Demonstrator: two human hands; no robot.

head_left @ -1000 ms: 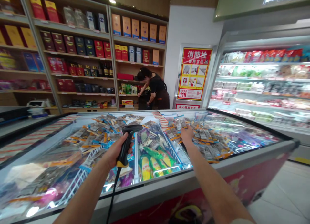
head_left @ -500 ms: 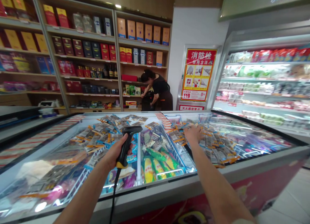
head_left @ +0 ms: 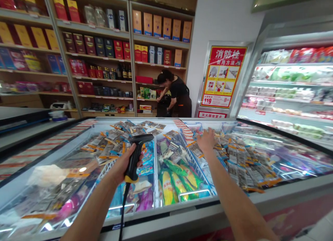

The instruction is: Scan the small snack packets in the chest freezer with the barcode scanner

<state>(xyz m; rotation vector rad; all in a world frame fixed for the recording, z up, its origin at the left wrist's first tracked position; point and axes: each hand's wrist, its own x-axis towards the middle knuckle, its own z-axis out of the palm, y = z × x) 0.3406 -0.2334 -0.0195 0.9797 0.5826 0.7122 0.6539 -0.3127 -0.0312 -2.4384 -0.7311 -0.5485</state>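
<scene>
My left hand [head_left: 120, 167] is closed around the handle of a black barcode scanner [head_left: 137, 150]. The scanner's head points out over an open-topped chest freezer [head_left: 182, 213], and its cable [head_left: 122, 213] hangs down toward me. My right hand [head_left: 206, 140] reaches further into the freezer, fingers stretched forward. It lies on silver and orange packets [head_left: 239, 161] by the wire basket divider [head_left: 194, 161]. Between my arms lie yellow and green packs [head_left: 177, 180].
A person in dark clothes [head_left: 179, 97] bends over at the shelves behind the freezer. Wooden shelves of boxes and bottles [head_left: 104, 50] fill the back wall. An open chiller cabinet [head_left: 291, 81] stands on the right, beside a red poster [head_left: 223, 77].
My view has shifted left and slightly closer. My right hand has moved a little further forward over the packets with its fingers spreading out. The left hand still holds the scanner in the same pose.
</scene>
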